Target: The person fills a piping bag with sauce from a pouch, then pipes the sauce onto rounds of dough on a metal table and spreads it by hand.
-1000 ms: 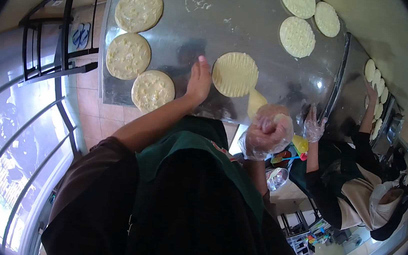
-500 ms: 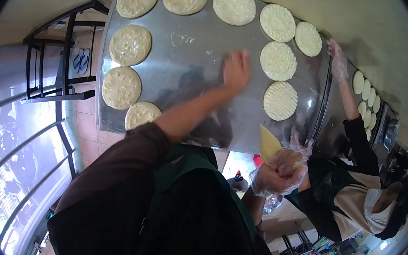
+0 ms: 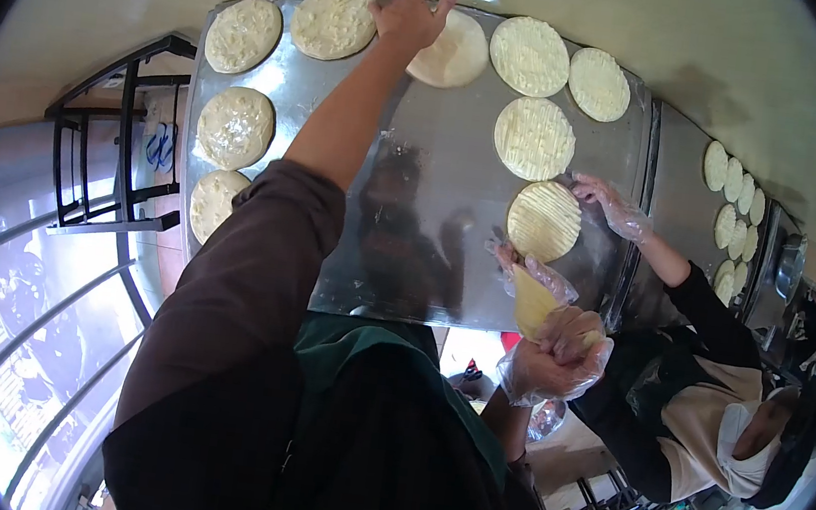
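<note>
My bare left hand (image 3: pixel 413 19) reaches to the far edge of the metal table, fingers spread over the left rim of a smooth dough round (image 3: pixel 454 54). Whether its fingertips touch the dough cannot be made out. My gloved right hand (image 3: pixel 563 353) is closed around a piping bag (image 3: pixel 531 304) filled with something pale yellow, its tip pointing up and away from me. Beyond the bag lies a round with ridged yellow stripes (image 3: pixel 545 220), and a co-worker's gloved hands (image 3: pixel 619 211) are at its right and lower edges.
Several topped rounds (image 3: pixel 233 127) line the left side of the metal table (image 3: pixel 411 225); others (image 3: pixel 534 138) stand at the right. A co-worker (image 3: pixel 702 410) leans in at the right, beside a second table with small rounds (image 3: pixel 716 166). A black metal frame (image 3: pixel 124 142) stands left.
My left hand has moved away to the table's far edge and spread its fingers. The striped round now lies among the right-hand rounds, and the co-worker's hands have come to it.
</note>
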Demonstrator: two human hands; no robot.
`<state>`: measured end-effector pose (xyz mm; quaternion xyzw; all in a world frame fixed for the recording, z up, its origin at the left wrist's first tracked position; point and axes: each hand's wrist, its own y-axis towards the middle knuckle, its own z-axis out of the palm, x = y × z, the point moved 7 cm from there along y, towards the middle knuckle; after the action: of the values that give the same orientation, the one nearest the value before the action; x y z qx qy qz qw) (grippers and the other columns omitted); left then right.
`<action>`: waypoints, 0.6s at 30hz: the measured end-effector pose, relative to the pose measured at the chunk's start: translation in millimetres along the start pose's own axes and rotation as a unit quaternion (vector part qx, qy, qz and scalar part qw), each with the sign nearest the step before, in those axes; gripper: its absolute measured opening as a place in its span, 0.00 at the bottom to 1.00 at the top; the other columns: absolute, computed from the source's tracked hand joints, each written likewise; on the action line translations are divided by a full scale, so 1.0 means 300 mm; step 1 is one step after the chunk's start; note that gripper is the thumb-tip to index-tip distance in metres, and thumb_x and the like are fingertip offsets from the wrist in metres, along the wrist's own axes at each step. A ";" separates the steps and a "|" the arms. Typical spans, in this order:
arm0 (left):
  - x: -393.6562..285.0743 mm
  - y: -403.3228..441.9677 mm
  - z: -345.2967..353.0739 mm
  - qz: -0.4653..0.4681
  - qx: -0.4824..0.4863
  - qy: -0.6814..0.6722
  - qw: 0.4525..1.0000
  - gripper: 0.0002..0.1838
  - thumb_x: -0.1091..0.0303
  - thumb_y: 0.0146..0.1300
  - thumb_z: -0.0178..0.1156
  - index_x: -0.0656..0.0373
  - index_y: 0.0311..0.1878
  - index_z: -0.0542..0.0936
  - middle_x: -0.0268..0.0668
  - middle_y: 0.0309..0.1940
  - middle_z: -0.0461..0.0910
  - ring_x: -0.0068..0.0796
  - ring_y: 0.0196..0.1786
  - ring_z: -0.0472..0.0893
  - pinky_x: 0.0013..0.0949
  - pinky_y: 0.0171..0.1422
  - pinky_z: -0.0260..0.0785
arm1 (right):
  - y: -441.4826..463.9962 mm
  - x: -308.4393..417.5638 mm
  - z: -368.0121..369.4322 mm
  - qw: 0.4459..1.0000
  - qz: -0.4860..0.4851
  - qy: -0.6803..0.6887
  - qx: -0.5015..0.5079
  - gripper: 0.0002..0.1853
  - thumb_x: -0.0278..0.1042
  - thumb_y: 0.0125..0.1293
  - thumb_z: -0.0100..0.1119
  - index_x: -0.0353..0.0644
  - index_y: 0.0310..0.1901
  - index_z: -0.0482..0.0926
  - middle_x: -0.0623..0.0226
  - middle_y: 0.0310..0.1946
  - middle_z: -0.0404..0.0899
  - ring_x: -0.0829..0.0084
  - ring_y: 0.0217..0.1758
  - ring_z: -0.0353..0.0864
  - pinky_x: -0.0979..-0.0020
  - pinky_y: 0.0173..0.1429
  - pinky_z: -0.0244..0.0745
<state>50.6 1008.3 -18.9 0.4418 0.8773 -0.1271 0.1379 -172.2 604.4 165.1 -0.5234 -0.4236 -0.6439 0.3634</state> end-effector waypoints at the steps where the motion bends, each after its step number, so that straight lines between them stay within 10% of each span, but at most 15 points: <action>1: 0.016 -0.048 0.006 -0.022 0.038 -0.002 0.999 0.52 0.25 0.59 0.26 0.72 0.63 0.54 0.56 0.47 0.77 0.51 0.53 0.76 0.58 0.66 0.47 | 0.017 -0.003 0.023 0.998 0.017 0.044 0.053 0.22 0.44 0.68 0.39 0.48 0.16 0.56 0.73 0.12 0.52 0.82 0.10 0.48 0.79 0.15 0.47; 4: 0.030 -0.142 -0.023 -0.048 0.097 0.031 0.994 0.53 0.23 0.57 0.26 0.69 0.63 0.57 0.56 0.47 0.77 0.52 0.54 0.76 0.58 0.65 0.51 | 0.067 -0.003 0.100 0.943 0.045 0.157 0.289 0.22 0.46 0.69 0.39 0.48 0.16 0.58 0.72 0.12 0.54 0.81 0.11 0.51 0.79 0.18 0.51; 8: -0.044 -0.070 0.003 0.108 0.045 -0.041 0.992 0.55 0.22 0.56 0.27 0.71 0.64 0.61 0.53 0.49 0.77 0.50 0.57 0.74 0.49 0.63 0.60 | 0.085 -0.028 0.129 0.881 0.111 0.172 0.427 0.19 0.44 0.65 0.47 0.48 0.17 0.64 0.71 0.14 0.62 0.75 0.17 0.64 0.72 0.26 0.63; 12: -0.076 -0.060 0.109 0.105 0.223 -0.099 0.964 0.54 0.22 0.56 0.29 0.69 0.63 0.64 0.53 0.47 0.78 0.47 0.55 0.76 0.42 0.61 0.63 | 0.081 -0.052 0.128 0.843 0.139 0.165 0.492 0.20 0.43 0.64 0.49 0.48 0.16 0.62 0.71 0.14 0.61 0.75 0.18 0.65 0.73 0.26 0.64; 18: 0.038 -0.222 0.060 0.081 0.289 0.029 0.953 0.55 0.20 0.54 0.31 0.69 0.62 0.65 0.52 0.50 0.77 0.50 0.54 0.76 0.49 0.65 0.58 | 0.016 -0.004 0.108 0.967 0.092 0.196 0.134 0.22 0.44 0.67 0.45 0.48 0.15 0.58 0.73 0.14 0.55 0.80 0.15 0.54 0.77 0.21 0.51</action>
<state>-7.5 972.0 -32.8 0.5355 0.7681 -0.3509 -0.0116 -155.7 632.6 167.9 -0.3705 -0.3765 -0.6349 0.5638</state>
